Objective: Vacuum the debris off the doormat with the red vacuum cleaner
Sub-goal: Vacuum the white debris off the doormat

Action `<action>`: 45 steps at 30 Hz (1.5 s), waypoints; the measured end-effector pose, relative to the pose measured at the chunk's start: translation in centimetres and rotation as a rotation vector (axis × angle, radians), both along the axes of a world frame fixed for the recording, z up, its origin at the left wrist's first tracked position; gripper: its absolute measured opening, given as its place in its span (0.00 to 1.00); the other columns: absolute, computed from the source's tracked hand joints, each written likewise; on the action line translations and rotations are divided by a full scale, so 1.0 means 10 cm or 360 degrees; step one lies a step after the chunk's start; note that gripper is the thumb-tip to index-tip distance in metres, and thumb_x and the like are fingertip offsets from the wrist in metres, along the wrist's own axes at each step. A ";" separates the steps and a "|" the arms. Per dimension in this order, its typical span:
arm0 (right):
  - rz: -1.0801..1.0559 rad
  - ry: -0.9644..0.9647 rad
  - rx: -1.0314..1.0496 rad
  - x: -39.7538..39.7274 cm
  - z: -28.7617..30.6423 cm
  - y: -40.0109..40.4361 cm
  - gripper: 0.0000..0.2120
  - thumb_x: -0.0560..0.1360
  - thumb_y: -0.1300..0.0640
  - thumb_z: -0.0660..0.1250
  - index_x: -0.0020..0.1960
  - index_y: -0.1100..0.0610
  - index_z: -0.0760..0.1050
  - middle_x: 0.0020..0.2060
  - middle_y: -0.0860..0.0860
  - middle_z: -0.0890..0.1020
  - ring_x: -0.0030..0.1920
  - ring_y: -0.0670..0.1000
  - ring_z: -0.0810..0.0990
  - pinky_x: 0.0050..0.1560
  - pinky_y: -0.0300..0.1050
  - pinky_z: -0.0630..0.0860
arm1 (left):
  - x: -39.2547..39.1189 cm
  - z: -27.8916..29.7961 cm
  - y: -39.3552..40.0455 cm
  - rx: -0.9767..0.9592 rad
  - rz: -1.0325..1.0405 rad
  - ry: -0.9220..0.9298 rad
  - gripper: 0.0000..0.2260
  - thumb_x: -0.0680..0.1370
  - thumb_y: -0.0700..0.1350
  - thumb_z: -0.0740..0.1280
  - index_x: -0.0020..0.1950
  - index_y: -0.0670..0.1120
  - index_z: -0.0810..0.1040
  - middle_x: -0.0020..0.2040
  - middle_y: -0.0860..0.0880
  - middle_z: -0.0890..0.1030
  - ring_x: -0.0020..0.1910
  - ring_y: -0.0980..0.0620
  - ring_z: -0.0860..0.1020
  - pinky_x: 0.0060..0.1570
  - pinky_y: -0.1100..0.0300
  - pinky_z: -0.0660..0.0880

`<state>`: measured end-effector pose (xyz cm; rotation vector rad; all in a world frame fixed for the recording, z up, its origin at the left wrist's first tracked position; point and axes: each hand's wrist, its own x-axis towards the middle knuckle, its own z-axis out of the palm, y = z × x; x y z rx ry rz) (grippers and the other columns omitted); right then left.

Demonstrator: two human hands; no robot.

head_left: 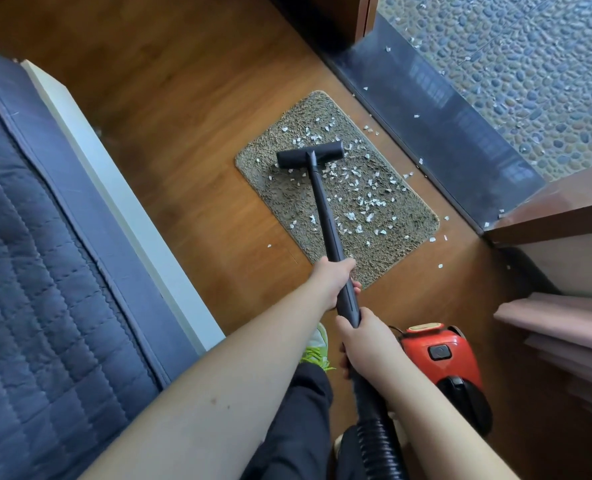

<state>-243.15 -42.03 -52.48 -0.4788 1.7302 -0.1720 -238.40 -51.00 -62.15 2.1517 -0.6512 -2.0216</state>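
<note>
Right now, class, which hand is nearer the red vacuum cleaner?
Right. The right hand grips the wand just beside the red vacuum cleaner; the left hand grips higher, farther away.

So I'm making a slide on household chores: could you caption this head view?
Both hands, left hand and right hand, steer the black vacuum wand, nozzle on a debris-strewn doormat.

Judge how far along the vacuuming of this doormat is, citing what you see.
Done: little; a strip of the doormat beside the nozzle looks nearly clear. In hand: the left hand and right hand grip the black wand, with the nozzle on the mat. Left: white scraps across most of the mat, plus strays on the floor.
</note>
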 end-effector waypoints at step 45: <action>0.0017 -0.0058 -0.0033 0.12 0.01 -0.61 0.12 0.76 0.52 0.59 0.53 0.59 0.70 0.32 0.55 0.78 0.28 0.55 0.78 0.42 0.59 0.83 | 0.17 0.01 -0.58 -0.0016 0.0095 0.0003 0.13 0.78 0.39 0.65 0.61 0.40 0.68 0.34 0.42 0.75 0.27 0.49 0.74 0.25 0.60 0.75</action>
